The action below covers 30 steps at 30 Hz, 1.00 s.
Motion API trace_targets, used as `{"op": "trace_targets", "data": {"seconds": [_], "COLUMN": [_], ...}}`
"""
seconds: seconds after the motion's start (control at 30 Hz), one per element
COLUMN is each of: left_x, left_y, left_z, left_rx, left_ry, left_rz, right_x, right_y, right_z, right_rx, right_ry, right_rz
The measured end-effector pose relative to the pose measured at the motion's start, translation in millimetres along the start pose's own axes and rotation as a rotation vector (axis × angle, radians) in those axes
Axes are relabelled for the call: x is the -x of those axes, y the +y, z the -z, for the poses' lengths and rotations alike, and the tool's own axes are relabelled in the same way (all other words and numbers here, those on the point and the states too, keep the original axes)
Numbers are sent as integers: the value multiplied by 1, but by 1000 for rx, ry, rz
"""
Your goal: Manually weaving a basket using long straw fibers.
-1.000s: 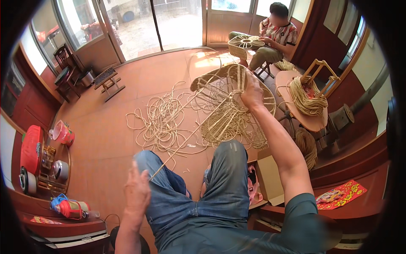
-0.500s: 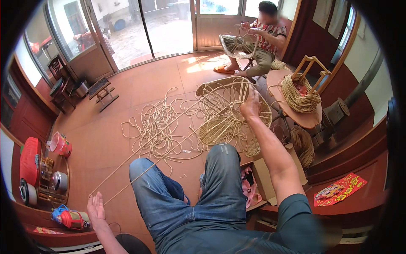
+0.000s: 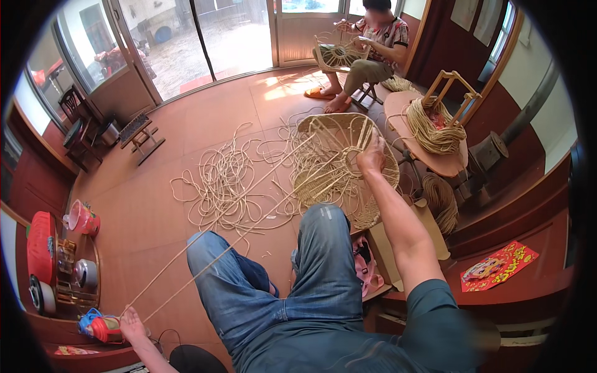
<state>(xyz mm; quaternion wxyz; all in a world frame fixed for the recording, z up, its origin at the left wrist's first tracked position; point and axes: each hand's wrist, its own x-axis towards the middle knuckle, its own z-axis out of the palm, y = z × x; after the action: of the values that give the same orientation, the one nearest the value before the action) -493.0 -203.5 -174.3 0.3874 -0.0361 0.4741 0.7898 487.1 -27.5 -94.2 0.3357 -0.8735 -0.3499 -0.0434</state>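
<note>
Far out at the lower left is my left hand [image 3: 132,326], with a straw-coloured cord [image 3: 214,225] looped on its fingers. Two taut strands run from it across my knees to a half-woven basket [image 3: 317,186]. The basket, with its open spokes and woven wall sections, leans in front of my right knee. My right hand [image 3: 372,155] grips its right side, near the ring where the spokes meet; its fingertips are partly hidden. A loose tangle of cord [image 3: 225,186] lies on the floor left of the basket.
A co-worker [image 3: 380,43] sits at the back right with another woven frame [image 3: 339,55]. Coiled cord [image 3: 438,127] rests on a board [image 3: 457,163] beside a wooden frame. A cardboard box [image 3: 404,242] stands by my right leg; a low stool [image 3: 142,133] is at the back left.
My left hand has moved a little outward and down, drawing the strands farther left. The basket's tilt has shifted slightly under my right hand, and the whole view has turned a little.
</note>
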Motion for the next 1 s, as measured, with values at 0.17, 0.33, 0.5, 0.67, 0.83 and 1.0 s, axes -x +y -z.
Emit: {"op": "trace_targets", "data": {"seconds": [0.17,0.33,0.5,0.67,0.83,1.0], "left_x": [-21,46,283,377,361,297], "left_y": [67,-34,-161,-214,-246,-226], "left_z": [72,-65,-280,-363,-371,-356], "left_rx": [-383,-949,-940,-988,-780,-871], "left_ry": [314,-315,-1076,-1221,-1142,-1106], "left_rz": [-162,-221,-337,-763,-793,-806], "right_x": [-29,-46,-25,40,111,206], "right_y": [24,0,-89,-178,-180,-182], "right_z": [9,24,36,40,0,1], "right_rx": [-21,-133,-394,-526,-778,-1198], "right_ry": [91,203,114,153,53,-345], "right_rz": [-174,-49,138,129,158,-144]}}
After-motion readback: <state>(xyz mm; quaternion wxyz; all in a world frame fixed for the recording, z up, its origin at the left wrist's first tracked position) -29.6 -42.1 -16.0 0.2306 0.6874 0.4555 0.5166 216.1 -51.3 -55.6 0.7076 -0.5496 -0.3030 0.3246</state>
